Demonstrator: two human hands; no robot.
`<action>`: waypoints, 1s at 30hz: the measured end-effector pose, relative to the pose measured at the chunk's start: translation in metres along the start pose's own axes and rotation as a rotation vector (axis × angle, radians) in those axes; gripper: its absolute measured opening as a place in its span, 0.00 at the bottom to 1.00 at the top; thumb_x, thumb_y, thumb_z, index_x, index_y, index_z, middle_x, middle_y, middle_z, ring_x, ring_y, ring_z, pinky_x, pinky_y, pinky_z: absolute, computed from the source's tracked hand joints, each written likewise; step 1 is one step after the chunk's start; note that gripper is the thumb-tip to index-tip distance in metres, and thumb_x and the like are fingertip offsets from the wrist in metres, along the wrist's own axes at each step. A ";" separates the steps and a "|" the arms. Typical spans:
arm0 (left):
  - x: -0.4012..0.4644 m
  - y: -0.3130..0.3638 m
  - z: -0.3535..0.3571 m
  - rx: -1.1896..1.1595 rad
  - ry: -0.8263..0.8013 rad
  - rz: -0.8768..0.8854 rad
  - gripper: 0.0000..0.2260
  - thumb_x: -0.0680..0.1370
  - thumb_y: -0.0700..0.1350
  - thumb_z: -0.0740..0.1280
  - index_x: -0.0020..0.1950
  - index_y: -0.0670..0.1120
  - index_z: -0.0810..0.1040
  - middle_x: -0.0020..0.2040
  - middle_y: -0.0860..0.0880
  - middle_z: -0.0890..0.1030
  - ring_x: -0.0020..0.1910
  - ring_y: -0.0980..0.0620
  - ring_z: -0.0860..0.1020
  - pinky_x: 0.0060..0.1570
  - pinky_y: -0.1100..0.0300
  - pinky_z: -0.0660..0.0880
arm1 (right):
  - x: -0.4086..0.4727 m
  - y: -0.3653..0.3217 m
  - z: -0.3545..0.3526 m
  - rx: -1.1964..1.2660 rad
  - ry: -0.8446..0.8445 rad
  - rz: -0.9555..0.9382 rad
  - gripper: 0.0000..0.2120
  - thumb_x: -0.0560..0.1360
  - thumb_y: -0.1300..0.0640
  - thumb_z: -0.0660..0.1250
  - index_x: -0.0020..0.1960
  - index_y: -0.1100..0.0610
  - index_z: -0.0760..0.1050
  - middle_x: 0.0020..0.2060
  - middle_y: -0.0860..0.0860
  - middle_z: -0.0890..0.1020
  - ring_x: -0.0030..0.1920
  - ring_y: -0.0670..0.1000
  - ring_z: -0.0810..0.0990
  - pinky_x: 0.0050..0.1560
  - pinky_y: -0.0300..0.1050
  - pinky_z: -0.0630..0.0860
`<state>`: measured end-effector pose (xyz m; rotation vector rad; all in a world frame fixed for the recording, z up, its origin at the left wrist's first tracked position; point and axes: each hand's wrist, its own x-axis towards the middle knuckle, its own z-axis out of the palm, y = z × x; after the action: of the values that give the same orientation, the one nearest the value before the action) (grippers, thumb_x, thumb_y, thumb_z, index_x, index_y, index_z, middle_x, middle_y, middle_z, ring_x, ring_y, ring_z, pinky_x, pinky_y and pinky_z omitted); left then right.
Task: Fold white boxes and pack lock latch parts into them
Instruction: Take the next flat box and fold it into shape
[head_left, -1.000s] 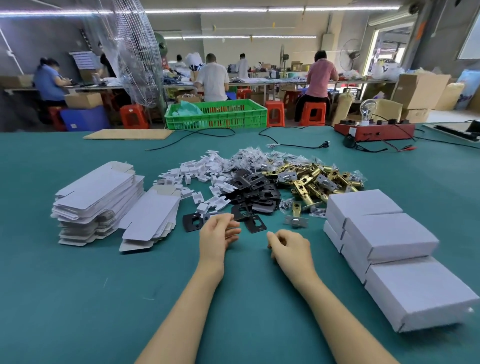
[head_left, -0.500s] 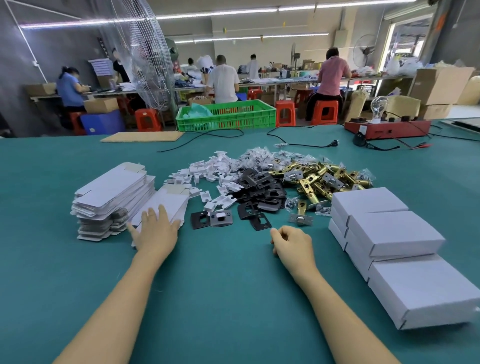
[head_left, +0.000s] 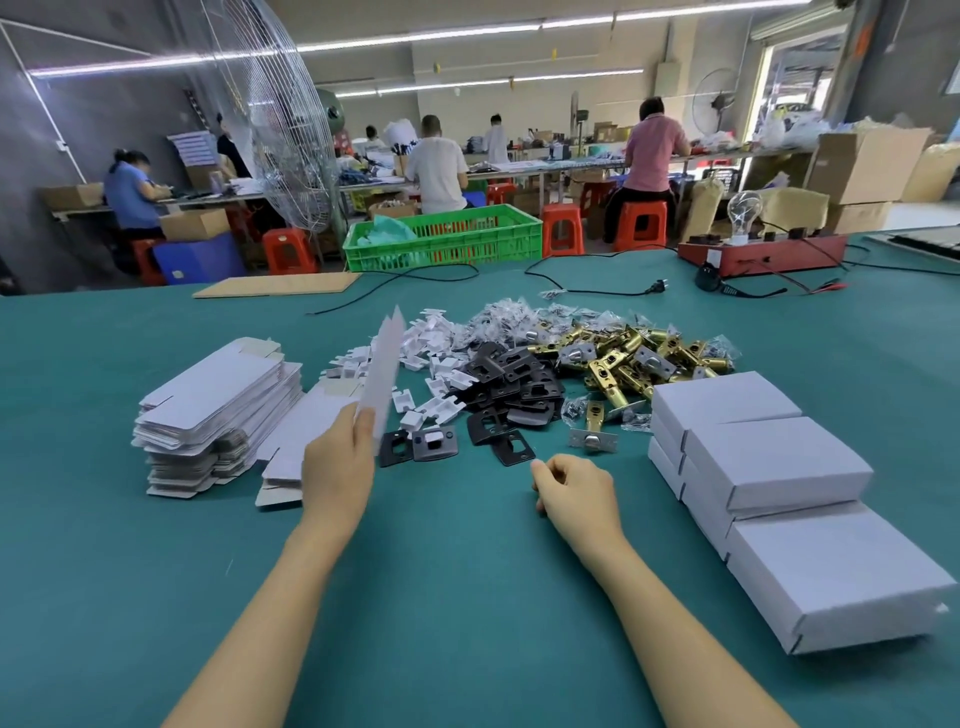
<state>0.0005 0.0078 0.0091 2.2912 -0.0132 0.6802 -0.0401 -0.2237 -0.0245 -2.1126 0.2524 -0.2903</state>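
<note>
Green felt table (head_left: 156, 597) carries our work: flat box blanks (head_left: 218, 400) stacked at left, latch parts (head_left: 613, 358) heaped ahead, folded boxes (head_left: 779, 457) at right. Our left hand (head_left: 337, 467) pinches one blank (head_left: 384, 374) upright, edge-on, above the table; our right hand (head_left: 576, 493) rests loosely curled, holding nothing. We judge a fresh box is starting; next, both hands must open and crease it.
</note>
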 end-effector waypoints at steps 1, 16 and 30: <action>-0.004 0.010 0.005 -0.185 0.014 -0.058 0.16 0.85 0.48 0.56 0.39 0.44 0.69 0.33 0.47 0.74 0.34 0.46 0.69 0.34 0.56 0.64 | 0.000 0.000 0.000 0.007 0.001 -0.001 0.19 0.79 0.51 0.61 0.39 0.66 0.75 0.31 0.55 0.82 0.38 0.56 0.81 0.43 0.49 0.77; -0.052 0.041 0.049 -1.002 -0.389 -0.482 0.08 0.81 0.39 0.64 0.59 0.46 0.78 0.54 0.47 0.85 0.47 0.50 0.83 0.43 0.56 0.80 | 0.004 -0.005 -0.009 0.692 -0.122 0.013 0.03 0.78 0.60 0.66 0.51 0.55 0.78 0.37 0.49 0.85 0.33 0.43 0.80 0.30 0.37 0.72; -0.074 0.052 0.069 -0.080 -0.224 0.509 0.20 0.78 0.31 0.63 0.69 0.40 0.75 0.71 0.38 0.71 0.72 0.36 0.67 0.72 0.42 0.62 | -0.002 -0.017 0.003 1.226 -0.391 0.082 0.34 0.68 0.37 0.71 0.63 0.61 0.74 0.58 0.59 0.82 0.56 0.56 0.82 0.53 0.47 0.79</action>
<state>-0.0413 -0.0890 -0.0327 2.2869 -0.7353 0.6508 -0.0401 -0.2120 -0.0121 -0.9034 -0.0812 0.0449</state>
